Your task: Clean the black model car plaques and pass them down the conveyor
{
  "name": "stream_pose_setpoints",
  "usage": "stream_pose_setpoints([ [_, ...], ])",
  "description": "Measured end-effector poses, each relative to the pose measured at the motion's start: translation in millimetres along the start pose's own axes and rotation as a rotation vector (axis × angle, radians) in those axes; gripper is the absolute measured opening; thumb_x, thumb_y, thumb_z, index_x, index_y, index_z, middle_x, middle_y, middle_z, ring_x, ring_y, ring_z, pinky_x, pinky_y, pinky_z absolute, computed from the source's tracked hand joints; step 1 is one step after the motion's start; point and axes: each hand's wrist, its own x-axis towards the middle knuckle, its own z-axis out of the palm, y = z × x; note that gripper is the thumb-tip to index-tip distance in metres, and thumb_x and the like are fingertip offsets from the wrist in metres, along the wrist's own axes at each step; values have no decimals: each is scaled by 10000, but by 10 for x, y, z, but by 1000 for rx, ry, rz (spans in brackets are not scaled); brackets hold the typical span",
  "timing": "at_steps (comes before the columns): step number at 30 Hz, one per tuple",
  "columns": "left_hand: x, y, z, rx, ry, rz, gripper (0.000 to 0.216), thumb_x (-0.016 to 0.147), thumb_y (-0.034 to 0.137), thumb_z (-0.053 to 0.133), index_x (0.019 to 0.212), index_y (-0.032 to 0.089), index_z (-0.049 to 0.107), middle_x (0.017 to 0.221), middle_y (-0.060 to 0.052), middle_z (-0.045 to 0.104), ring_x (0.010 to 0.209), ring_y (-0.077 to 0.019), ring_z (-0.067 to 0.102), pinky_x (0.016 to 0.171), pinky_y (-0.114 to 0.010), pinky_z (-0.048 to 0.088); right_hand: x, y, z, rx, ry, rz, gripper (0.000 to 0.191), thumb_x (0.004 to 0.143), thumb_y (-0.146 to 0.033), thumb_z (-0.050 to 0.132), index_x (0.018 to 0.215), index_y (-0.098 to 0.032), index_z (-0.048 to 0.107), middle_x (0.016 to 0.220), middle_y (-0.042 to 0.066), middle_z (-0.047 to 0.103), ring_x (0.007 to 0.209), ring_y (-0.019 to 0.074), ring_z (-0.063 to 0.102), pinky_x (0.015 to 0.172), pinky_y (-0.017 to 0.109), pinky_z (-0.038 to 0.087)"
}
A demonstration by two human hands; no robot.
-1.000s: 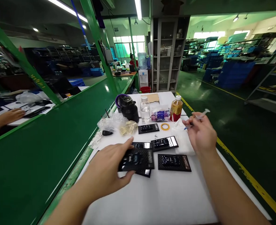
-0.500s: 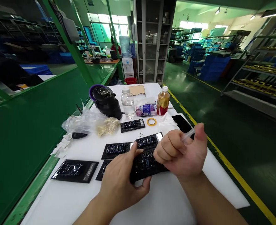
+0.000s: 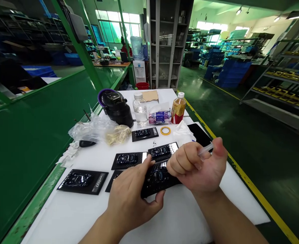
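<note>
My left hand (image 3: 131,189) grips a black plaque (image 3: 154,188) by its left side, fingers on the far side and thumb at the near edge. A glossy dark model car (image 3: 158,175) is mounted on this plaque, which is raised and tilted. Over its right end, my right hand (image 3: 197,166) is curled round a clear syringe (image 3: 205,149); the thumb presses its end, and its tip is hidden behind the fingers. Similar plaques lie beyond: one (image 3: 162,151) just behind, one (image 3: 129,160) at its left, and one (image 3: 83,182) lettered "Utopia" farther left.
Farther back on the white table (image 3: 70,217) are another plaque (image 3: 144,134), a yellow tape roll (image 3: 165,130), a clear bottle (image 3: 140,113), a drink bottle (image 3: 178,110), a black jug (image 3: 117,110), plastic bags (image 3: 93,127), crumpled tissue (image 3: 183,131) and a black phone (image 3: 199,134).
The view has shifted slightly, so the table items sit a little higher and to the right. Both hands keep nearly the same pose on the plaque and the syringe.
</note>
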Motion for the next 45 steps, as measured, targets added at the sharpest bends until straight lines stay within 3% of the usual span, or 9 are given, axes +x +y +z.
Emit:
stream_pose_setpoints([
  [30,-13,-9,23,-26,1,0,826,698,268,688,1454,139,381,1094,-98,740,936,-246,720,809,-350,607,-25,9,-53,-51,-2,-17,643,902,-733,285,518,-221,346,434,-62,223,377,99,203,412,263,206],
  [33,-22,-14,58,-1,-33,-9,818,690,277,683,1442,145,388,1088,-105,742,915,-257,727,785,-364,617,-56,31,-40,-196,-20,17,636,905,-739,307,544,-222,387,462,-51,276,410,109,238,436,269,227],
  [37,18,-106,-1,69,-143,-15,812,675,298,683,1422,155,398,1082,-115,745,872,-273,737,730,-371,627,-82,-6,-48,-514,-81,148,534,822,-714,560,684,-200,521,600,-9,442,520,129,358,502,277,281],
  [40,72,-348,-242,101,-226,-16,763,710,356,678,1416,228,419,1105,-75,747,904,-268,739,759,-363,624,-33,-127,-214,-564,124,-60,366,875,-552,585,749,-210,548,628,-22,462,536,131,411,538,282,345],
  [43,79,-791,-575,179,-259,-172,798,721,469,681,1446,289,397,1087,-22,756,880,-269,744,706,-358,624,57,-243,-560,-683,511,-306,271,860,-453,612,754,-218,526,647,-34,483,604,135,486,646,296,424],
  [45,39,-1160,-762,239,-352,-279,739,753,500,672,1424,318,424,1089,13,755,865,-268,745,683,-368,620,107,-256,-826,-855,769,-302,294,847,-490,592,767,-221,504,673,-30,514,672,147,524,709,302,438],
])
